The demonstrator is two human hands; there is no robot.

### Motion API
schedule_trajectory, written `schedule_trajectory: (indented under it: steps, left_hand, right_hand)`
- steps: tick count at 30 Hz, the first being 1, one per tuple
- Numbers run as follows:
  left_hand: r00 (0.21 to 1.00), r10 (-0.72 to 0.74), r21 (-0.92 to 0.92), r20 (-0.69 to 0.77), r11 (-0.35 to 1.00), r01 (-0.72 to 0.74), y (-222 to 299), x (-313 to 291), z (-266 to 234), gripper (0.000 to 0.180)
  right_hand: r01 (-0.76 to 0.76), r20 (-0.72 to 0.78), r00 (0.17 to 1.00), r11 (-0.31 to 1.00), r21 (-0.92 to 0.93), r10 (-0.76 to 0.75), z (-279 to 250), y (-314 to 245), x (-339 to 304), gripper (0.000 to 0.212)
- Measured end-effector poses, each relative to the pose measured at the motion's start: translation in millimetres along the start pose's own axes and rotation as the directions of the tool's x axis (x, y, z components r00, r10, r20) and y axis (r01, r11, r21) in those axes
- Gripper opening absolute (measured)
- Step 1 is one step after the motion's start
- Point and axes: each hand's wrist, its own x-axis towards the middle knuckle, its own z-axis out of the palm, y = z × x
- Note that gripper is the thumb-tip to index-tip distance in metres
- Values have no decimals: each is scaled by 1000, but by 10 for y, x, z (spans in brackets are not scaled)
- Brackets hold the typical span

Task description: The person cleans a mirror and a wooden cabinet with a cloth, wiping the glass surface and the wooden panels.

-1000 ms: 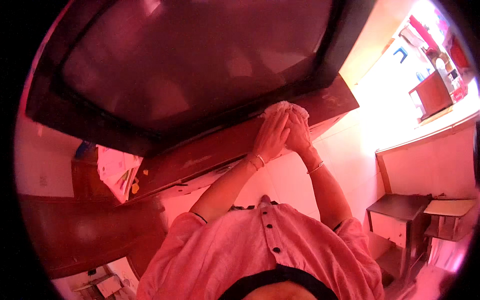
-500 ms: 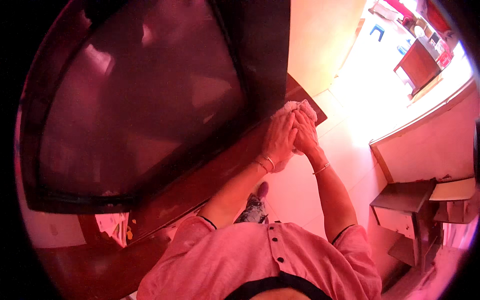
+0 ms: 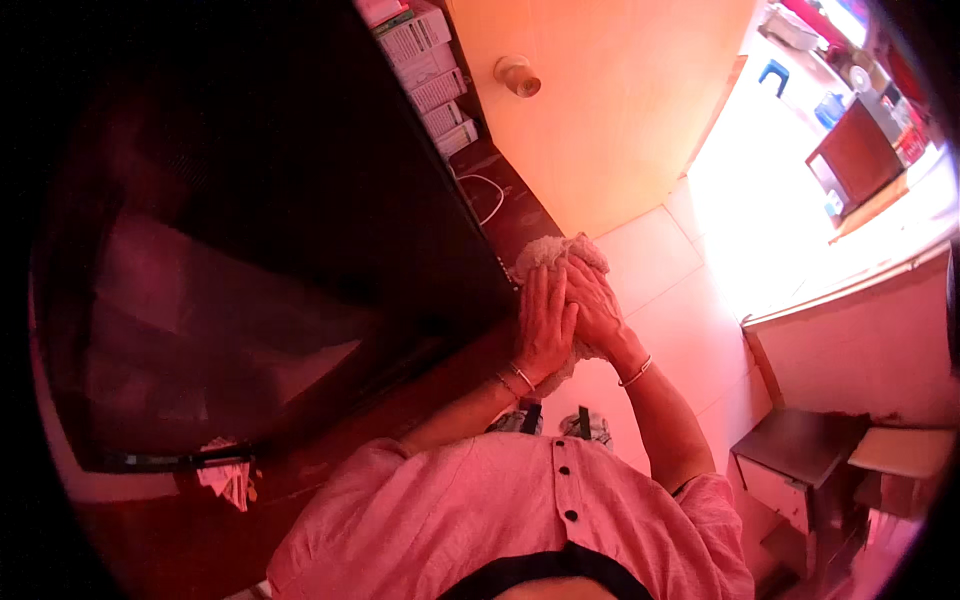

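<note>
A pale, fluffy cloth (image 3: 545,252) lies bunched over the edge of a dark reddish-brown stand (image 3: 525,215), close to the corner of a large black television (image 3: 300,180). My left hand (image 3: 546,330) presses on it with fingers straight and close together. My right hand (image 3: 597,308) lies against the left, its fingers on the cloth too. Both hands keep hold of the cloth, though the fingertips are partly sunk in it. Part of the cloth hangs below my hands.
Several white boxes (image 3: 425,50) stand behind the television, with a white cable (image 3: 492,198) nearby. A pale door (image 3: 620,110) with a round knob (image 3: 518,76) is beyond the stand. A small dark-topped cabinet (image 3: 800,445) is at the right; a blue stool (image 3: 774,74) stands far off.
The view has shifted, bringing the boxes, cable and door knob into sight. My hands and the cloth have moved from the stand's corner to beside the television's corner.
</note>
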Motion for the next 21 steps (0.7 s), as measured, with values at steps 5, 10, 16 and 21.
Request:
schedule_trajectory:
  steps: [5,10,16,21]
  left_hand:
    - [989,-39,81,-140,995,51,-26,140,148,54]
    - [955,-202,148,-216,960,236,128,241,256,52]
    - [870,-374,216,-321,865,452,109,489,308,50]
    - [807,-444,254,-390,791,557,-151,730,401,50]
  right_hand:
    - [156,-49,987,986,59,-153,82,243,239,44]
    - [289,8,956,941,178,-295,-28,361,419,41]
    - [328,92,930,917,228,-356,258,567,797,37]
    - [414,-72,910,885,214,-409,281,647,1146,36]
